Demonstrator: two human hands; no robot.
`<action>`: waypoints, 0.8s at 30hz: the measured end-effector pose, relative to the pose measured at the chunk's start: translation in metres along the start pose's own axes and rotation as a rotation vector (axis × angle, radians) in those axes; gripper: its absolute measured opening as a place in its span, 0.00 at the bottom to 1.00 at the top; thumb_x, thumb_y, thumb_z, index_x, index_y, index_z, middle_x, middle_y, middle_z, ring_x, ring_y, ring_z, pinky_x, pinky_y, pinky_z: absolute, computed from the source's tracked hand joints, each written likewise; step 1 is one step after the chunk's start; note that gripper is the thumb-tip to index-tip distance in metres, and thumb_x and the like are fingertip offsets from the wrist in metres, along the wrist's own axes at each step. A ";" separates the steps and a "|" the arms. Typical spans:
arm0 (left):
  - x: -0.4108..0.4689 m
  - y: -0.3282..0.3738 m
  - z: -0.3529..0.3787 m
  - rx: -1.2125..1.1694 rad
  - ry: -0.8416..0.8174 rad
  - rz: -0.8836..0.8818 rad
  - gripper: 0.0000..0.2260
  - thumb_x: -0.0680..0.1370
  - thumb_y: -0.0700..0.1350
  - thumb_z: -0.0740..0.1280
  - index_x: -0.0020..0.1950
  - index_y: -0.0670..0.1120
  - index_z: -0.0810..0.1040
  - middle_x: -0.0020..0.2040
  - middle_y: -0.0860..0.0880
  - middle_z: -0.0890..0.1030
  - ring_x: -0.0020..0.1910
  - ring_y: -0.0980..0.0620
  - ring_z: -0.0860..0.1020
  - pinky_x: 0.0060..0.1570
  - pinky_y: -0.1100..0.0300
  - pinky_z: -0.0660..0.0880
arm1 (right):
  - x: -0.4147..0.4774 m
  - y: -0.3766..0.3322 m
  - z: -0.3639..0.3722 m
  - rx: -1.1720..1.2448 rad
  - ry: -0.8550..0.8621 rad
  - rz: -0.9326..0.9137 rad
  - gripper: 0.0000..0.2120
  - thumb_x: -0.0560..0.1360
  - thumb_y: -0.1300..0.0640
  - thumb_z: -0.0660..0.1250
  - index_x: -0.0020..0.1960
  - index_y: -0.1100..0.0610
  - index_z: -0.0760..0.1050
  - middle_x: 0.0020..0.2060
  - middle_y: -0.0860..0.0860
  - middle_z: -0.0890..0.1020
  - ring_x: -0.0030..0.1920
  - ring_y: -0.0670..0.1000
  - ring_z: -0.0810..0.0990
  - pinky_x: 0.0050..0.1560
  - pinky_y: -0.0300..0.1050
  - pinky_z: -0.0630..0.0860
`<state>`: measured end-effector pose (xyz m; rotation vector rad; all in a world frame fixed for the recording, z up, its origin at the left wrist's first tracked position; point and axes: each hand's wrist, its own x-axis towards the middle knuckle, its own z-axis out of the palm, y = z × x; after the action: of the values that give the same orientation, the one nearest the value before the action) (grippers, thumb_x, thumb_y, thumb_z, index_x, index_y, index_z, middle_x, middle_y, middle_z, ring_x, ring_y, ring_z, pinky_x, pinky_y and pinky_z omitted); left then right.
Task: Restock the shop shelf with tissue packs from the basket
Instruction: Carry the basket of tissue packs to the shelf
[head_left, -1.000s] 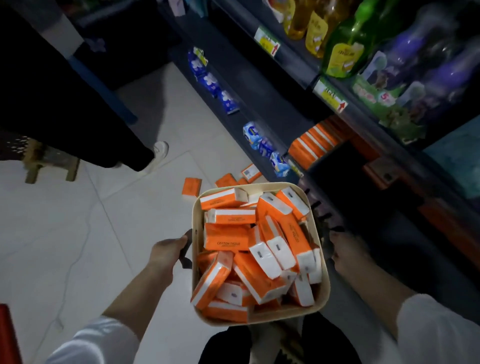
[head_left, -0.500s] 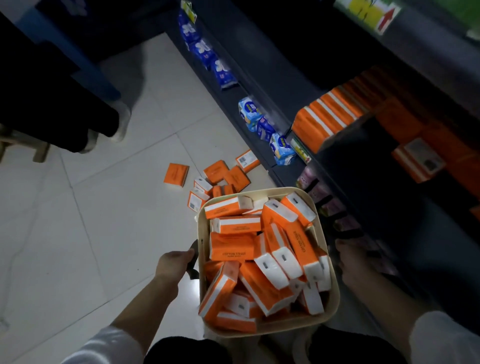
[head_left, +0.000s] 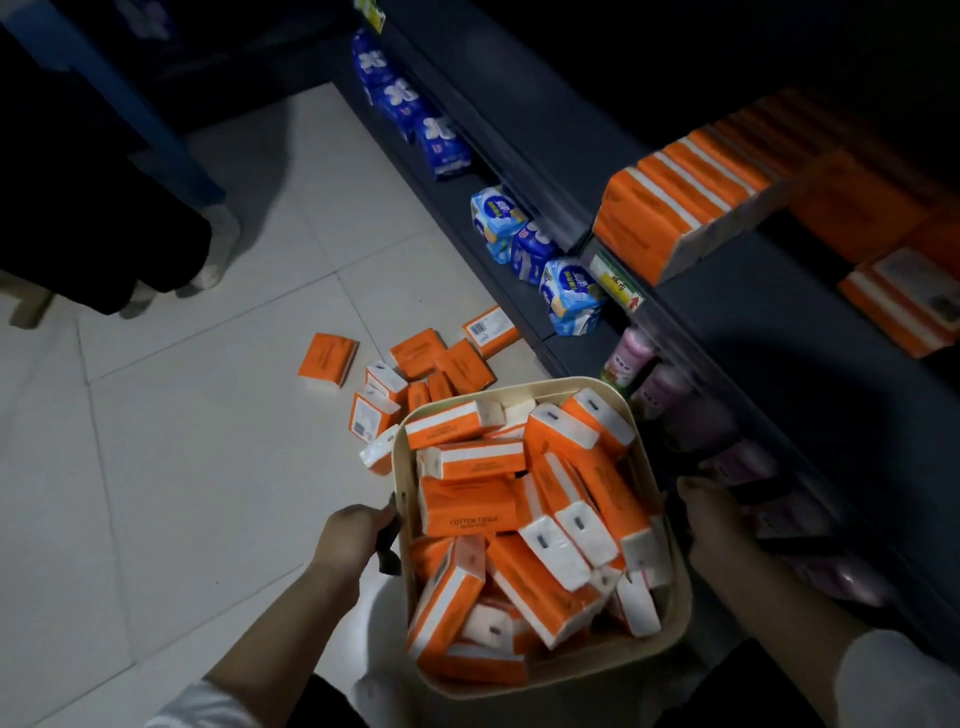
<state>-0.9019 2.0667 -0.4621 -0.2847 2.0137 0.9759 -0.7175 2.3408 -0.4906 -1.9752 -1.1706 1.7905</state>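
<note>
A cream basket (head_left: 524, 388) full of orange-and-white tissue packs (head_left: 470, 506) hangs low in front of me. My left hand (head_left: 353, 535) grips the dark handle on its left side. At the basket's right side my right hand (head_left: 709, 519) holds the other handle, though its fingers are in shadow. To the right, on the dark shelf (head_left: 727, 306), stands a row of orange tissue packs (head_left: 670, 208). Several more packs (head_left: 415, 364) lie scattered on the floor just beyond the basket.
Blue and light-blue packets (head_left: 524, 244) line the lower shelf edge, with pink rolls (head_left: 654, 384) beneath. A yellow price tag (head_left: 615, 286) is on the shelf rim. Another person's legs and white shoes (head_left: 215, 249) stand at the left on the pale tiled floor (head_left: 182, 441).
The view has tilted downward and moved closer to the lower shelves. The basket stays between both hands and sits nearer the floor. More floor packs have come into sight.
</note>
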 end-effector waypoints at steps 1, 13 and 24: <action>0.003 -0.002 0.000 -0.014 -0.001 0.020 0.14 0.78 0.44 0.63 0.34 0.39 0.72 0.33 0.28 0.78 0.43 0.32 0.80 0.57 0.50 0.72 | 0.002 0.000 0.000 0.013 0.004 -0.014 0.13 0.77 0.67 0.55 0.36 0.57 0.67 0.34 0.56 0.70 0.34 0.53 0.69 0.35 0.43 0.67; 0.016 -0.031 -0.005 -0.158 0.071 0.078 0.12 0.78 0.42 0.61 0.53 0.36 0.80 0.44 0.34 0.81 0.50 0.35 0.79 0.45 0.55 0.69 | 0.001 0.013 -0.012 0.140 -0.101 -0.130 0.10 0.77 0.63 0.58 0.42 0.53 0.74 0.37 0.51 0.78 0.34 0.48 0.78 0.31 0.41 0.74; -0.026 -0.062 0.015 -0.148 0.073 0.121 0.08 0.77 0.40 0.64 0.46 0.36 0.79 0.45 0.40 0.79 0.47 0.45 0.77 0.57 0.49 0.74 | -0.011 0.052 -0.066 0.186 -0.077 -0.166 0.10 0.77 0.63 0.58 0.39 0.55 0.72 0.28 0.52 0.81 0.27 0.48 0.79 0.26 0.36 0.73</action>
<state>-0.8449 2.0323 -0.4794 -0.2848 2.0475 1.2088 -0.6357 2.3210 -0.5008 -1.6699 -1.1104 1.8314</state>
